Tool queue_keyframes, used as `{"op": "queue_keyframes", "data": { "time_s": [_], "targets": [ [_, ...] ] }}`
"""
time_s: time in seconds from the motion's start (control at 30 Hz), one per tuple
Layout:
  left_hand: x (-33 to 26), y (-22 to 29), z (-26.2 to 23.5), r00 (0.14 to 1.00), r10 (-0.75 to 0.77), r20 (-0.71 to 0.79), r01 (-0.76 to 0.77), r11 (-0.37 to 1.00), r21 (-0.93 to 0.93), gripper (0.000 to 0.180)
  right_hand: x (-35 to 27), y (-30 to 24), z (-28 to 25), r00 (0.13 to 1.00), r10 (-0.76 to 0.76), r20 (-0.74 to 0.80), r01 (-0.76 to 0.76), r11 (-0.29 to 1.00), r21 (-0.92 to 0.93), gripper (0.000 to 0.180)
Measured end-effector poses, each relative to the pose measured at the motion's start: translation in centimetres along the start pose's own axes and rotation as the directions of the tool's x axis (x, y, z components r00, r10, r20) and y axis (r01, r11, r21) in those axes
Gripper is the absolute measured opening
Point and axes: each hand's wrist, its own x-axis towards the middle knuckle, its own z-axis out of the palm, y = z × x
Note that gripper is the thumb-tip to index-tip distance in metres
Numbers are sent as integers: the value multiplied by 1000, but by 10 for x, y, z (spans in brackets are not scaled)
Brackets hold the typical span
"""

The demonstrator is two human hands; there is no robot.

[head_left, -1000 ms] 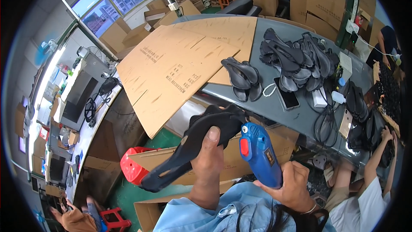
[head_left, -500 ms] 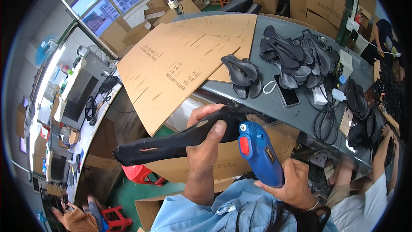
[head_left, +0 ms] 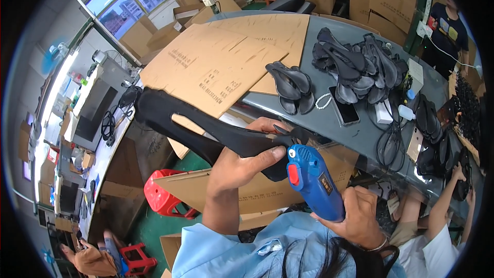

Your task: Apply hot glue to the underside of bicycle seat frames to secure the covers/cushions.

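My left hand is closed around a black bicycle saddle, its thumb lying across the narrow end. The wide end points up and to the left, and the long slot along its middle shows. In my right hand is a blue handheld power tool with a red button, held upright by the lower grip. The tool's head is close against the saddle's narrow end; whether they touch I cannot tell.
On the grey table lie cardboard sheets, a pile of black saddle parts, a phone and a bead bracelet. A red stool stands below left. A co-worker's hands work at the right.
The saddle has turned in my left hand: its wide end has swung upward and its slotted face now shows. My right hand with the tool has stayed nearly in place.
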Motion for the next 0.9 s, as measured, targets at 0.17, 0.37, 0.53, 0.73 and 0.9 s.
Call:
{"op": "queue_keyframes", "data": {
  "time_s": [0.17, 0.37, 0.53, 0.73, 0.9],
  "targets": [
    [7, 9, -11, 977, -114, 182, 94, 988, 119, 30, -2, 3, -3, 999, 18, 43, -20, 999, 39, 53],
    [13, 4, -8, 956, -173, 236, 111, 960, 257, 37, -4, 7, -2, 999, -1, 50, -4, 995, 103, 53],
    [17, -3, 5, 957, -111, 267, -5, 917, 399, 38, -1, 6, 0, 999, -12, 36, 6, 986, 166, 50],
    [13, -32, 16, 969, 73, 234, -149, 933, 327, 36, -3, -2, 3, 996, 49, 80, -72, 946, 316, 52],
    [10, -44, 24, 941, 241, 236, -316, 874, 369, 34, -3, -4, -1, 989, 91, 120, -130, 922, 365, 57]
  ]
}}
